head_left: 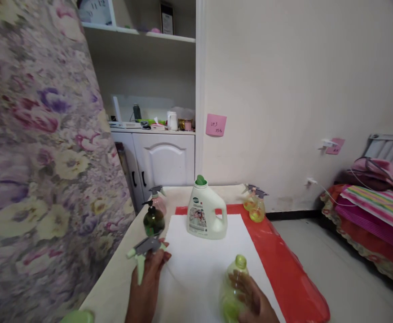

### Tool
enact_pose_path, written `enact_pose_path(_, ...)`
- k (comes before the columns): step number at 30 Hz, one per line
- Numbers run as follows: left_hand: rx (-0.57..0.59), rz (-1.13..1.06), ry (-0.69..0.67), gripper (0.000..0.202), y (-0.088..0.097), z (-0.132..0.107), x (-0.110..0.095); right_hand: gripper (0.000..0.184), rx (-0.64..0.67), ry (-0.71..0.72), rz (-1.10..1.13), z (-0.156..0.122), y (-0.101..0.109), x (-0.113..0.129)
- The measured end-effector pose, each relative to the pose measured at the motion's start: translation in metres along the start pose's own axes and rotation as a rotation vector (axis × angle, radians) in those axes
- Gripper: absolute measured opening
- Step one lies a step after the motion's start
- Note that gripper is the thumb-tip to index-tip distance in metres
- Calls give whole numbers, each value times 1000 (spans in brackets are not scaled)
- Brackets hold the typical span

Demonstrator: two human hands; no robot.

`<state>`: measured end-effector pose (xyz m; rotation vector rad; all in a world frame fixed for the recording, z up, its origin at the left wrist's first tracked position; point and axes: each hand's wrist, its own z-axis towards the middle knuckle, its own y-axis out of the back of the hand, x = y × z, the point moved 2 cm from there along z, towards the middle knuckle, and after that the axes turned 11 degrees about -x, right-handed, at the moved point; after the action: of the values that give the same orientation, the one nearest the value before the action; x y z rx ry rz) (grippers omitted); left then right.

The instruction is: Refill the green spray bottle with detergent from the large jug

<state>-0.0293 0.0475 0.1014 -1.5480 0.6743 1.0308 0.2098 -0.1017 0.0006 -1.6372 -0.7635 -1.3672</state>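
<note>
My left hand [152, 269] is closed around a grey and pale green spray trigger head [145, 246], and a thin tube seems to trail from it over the white sheet [189, 264]. A yellow-green see-through bottle [231, 296] with an open neck stands at the near right of the sheet. My right hand [255, 294] is wrapped around this bottle's side, slightly blurred. Beyond both hands a pale green detergent jug [203, 220] stands upright, its neck uncapped with green showing inside.
Left of the jug stand a dark green pump bottle [153, 223] and a pink spray bottle [161, 204]. Yellow spray bottles [257, 213] stand at the back right on a red sheet [284, 269]. A green object [77, 316] lies at the near left edge. A floral curtain [48, 170] hangs left.
</note>
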Motion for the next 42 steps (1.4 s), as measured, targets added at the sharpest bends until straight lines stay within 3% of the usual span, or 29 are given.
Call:
enact_pose_path(5,60,376,-82,40,-3,-7,24,91,-82,87,31,37,-24,-6)
enact_pose_path(10,43,347,-54,41,-10,0,25,88,-53,129,-46,51,-53,-25)
enact_pose_path(15,-3,367,-10,45,-1,23,34,82,-82,145,-127,54,-54,-40)
enact_pose_path(20,43,496,49,52,17,39,47,82,-66,154,-124,53,-53,-42)
enact_pose_path(24,136,631,47,55,19,52,59,81,-68,154,-139,53,-54,-41)
enact_pose_path(32,244,1039,-197,29,10,75,63,81,-69,222,-194,52,-55,-42)
enact_pose_path(37,216,1266,-359,24,11,61,60,87,6,236,-308,50,-56,-30)
enact_pose_path(42,208,1353,-437,32,12,47,51,91,-35,238,-323,47,-60,-21)
